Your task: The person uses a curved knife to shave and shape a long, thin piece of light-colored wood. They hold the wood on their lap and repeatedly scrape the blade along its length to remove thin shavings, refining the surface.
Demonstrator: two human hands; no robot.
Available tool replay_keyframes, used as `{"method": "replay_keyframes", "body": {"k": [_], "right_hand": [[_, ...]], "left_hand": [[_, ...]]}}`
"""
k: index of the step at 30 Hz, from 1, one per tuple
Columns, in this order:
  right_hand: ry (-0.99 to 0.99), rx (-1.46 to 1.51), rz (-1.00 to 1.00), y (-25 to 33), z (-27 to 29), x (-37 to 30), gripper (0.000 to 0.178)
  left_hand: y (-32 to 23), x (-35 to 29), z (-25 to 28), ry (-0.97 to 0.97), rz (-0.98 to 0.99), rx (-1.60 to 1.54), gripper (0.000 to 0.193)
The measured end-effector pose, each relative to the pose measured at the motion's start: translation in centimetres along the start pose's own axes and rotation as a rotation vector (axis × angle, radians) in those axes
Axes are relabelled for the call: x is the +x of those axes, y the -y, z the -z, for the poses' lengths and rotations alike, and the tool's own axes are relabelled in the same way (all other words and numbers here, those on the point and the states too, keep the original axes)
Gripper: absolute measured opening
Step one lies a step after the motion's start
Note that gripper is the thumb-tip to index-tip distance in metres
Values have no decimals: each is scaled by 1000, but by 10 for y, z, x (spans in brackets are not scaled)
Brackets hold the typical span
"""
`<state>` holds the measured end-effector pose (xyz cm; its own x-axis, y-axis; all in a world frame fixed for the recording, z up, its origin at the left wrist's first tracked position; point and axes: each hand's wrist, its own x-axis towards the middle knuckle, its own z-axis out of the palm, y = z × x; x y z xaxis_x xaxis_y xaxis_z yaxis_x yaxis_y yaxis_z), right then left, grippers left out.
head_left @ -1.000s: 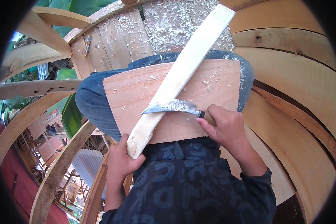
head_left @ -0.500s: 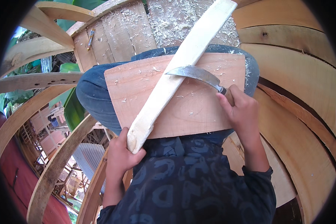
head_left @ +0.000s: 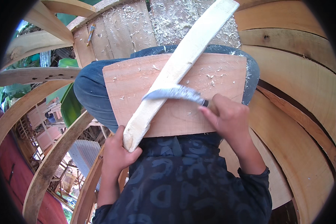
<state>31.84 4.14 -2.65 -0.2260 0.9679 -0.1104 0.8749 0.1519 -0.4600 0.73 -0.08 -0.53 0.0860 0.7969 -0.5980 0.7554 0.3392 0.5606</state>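
Note:
A long pale strip of wood (head_left: pixel 183 56) slants across a flat wooden board (head_left: pixel 209 86) that rests on my lap. My left hand (head_left: pixel 119 149) is closed around the strip's near end. With my right hand (head_left: pixel 227 114) I grip the handle of a sickle (head_left: pixel 177 92). Its curved metal blade, slightly smeared by motion, lies across the strip's lower half, the tip sticking out past the left edge. Small shavings are scattered over the board. Most of the sickle's handle is hidden inside my fist.
Wood shavings (head_left: pixel 175 22) cover the plank floor ahead of my crossed legs. A thin marker-like stick (head_left: pixel 90 34) lies on the planks at the far left. Curved wooden slats (head_left: pixel 44 179) line the left side, and wide planks (head_left: pixel 295 67) form a wall on the right.
My right hand has drawn the sickle toward me and to the left, down along the strip. My left hand keeps its hold, shifting only slightly.

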Motion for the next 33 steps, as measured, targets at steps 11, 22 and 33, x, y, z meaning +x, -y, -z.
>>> {"method": "replay_keyframes", "body": {"k": [11, 22, 33], "right_hand": [[-49, -91, -253, -24, 7, 12, 41], [-7, 12, -208, -22, 0, 5, 41], [-14, 12, -166, -13, 0, -4, 45]], "left_hand": [[-1, -9, -1, -18, 11, 60, 40], [2, -5, 8, 83, 48, -68, 39], [1, -5, 12, 101, 65, -42, 40]]}}
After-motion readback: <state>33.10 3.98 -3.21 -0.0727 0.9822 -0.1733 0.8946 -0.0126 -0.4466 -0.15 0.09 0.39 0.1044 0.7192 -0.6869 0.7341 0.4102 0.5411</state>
